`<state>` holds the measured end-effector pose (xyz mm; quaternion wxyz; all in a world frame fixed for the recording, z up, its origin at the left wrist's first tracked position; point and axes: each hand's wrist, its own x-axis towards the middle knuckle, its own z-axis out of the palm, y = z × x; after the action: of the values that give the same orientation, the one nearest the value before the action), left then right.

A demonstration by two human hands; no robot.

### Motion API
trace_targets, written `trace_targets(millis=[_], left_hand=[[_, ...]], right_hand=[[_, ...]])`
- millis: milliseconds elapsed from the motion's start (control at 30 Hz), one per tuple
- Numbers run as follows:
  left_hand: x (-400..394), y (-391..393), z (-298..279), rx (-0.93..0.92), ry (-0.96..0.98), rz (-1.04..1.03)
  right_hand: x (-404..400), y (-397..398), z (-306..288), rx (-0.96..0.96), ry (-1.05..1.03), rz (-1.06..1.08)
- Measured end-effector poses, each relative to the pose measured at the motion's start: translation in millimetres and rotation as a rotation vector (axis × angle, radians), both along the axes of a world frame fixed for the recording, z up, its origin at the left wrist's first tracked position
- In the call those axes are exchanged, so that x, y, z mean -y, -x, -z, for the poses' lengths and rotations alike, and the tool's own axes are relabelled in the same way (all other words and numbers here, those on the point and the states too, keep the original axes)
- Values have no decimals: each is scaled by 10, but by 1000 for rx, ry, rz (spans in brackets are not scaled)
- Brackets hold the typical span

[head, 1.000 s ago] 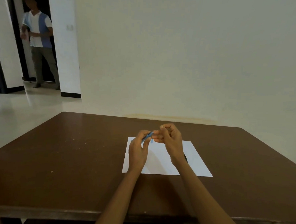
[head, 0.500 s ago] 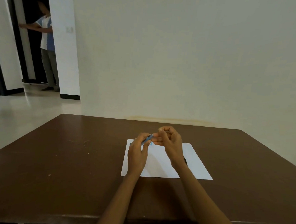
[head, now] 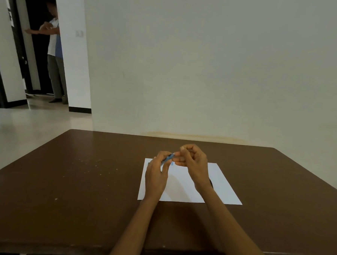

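Note:
A white sheet of paper [head: 221,190] lies flat on the brown table [head: 72,190]. Above its far edge my left hand [head: 156,174] grips a blue pen [head: 169,158] that slants up to the right. My right hand [head: 194,161], fingers curled, pinches the pen's upper end. A small blue mark or piece [head: 172,163] shows on the paper just below the pen; I cannot tell what it is.
A plain wall stands right behind the table's far edge. At the far left a person [head: 54,51] stands in a dark doorway beyond a white pillar [head: 72,48]. Small crumbs [head: 95,162] dot the table's left side.
Both hands stay on the pen in nearly the same spot. The person in the doorway has turned and moved partly behind the pillar.

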<state>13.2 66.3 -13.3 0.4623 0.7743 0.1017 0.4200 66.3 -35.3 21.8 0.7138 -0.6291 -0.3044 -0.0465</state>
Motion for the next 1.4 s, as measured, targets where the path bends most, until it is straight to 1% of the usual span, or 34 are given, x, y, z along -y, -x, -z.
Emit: trace_targets(millis=[333,567,667,967,1067,1167,1233,1333,1400], left_hand=[[-19,-19,22,17,-38,-11],[-27,-26,39,10,-19,-14],[-28,-33,39,11,-12,-12],[-46,-46,51,60,-8,8],[-59,-33,31,120,63,6],[-67,-33,-17,177,232,20],[-99,-57,-48,194,325,11],[-191,-106,-106,231,467,29],[-240,-150,-155,237,500,58]], right_hand=[[-11,0,38,75,120,26],[-24,-33,68,179,204,73],[-18,-39,68,204,204,76],[-1,-35,70,152,157,39],[30,-98,103,120,196,124],[22,-214,183,93,296,255],[-26,-307,236,80,394,299],[-140,-486,282,126,559,330],[-215,-626,269,194,679,362]])
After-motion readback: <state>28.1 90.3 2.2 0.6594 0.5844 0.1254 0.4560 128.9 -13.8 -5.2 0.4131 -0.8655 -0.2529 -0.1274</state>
